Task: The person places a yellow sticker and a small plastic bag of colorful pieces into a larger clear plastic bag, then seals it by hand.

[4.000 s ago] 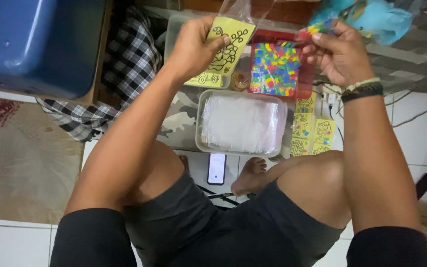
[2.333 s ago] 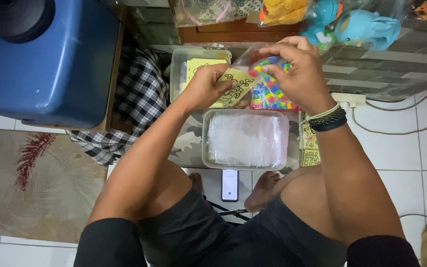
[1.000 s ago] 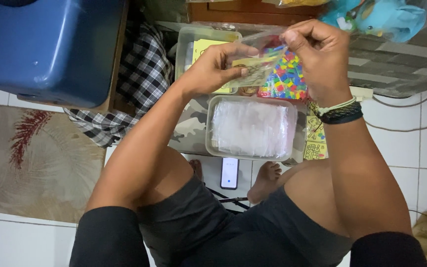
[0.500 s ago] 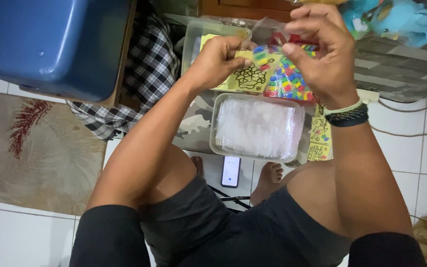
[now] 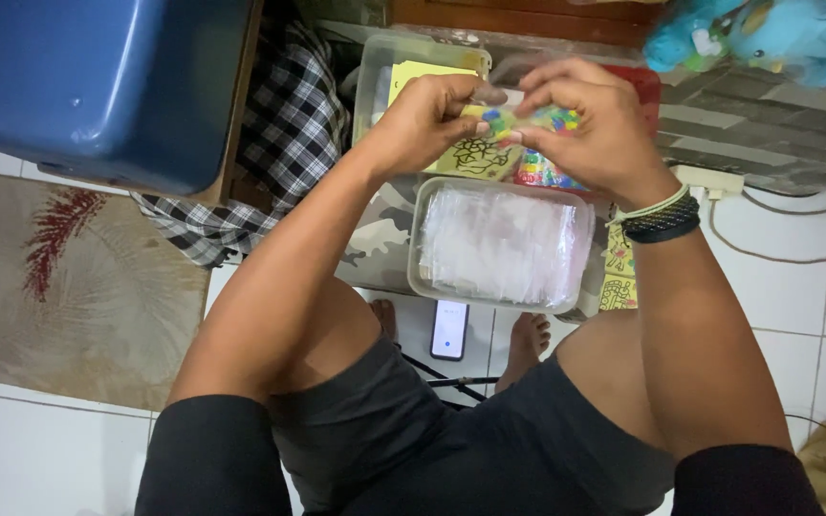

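Pinching a small clear packet of coloured pieces (image 5: 528, 119) between both hands, left hand (image 5: 427, 115) and right hand (image 5: 590, 119) closed on its top edge, held above the yellow printed card (image 5: 475, 153). Looks like the packet isn't set down yet. Below, a clear tub of plastic bags (image 5: 501, 244) sits near; a blue bin (image 5: 97, 86) crowds my left, so room is tight.

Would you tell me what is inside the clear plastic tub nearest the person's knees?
The clear plastic tub holds a stack of clear plastic bags; anything beneath them is hidden.
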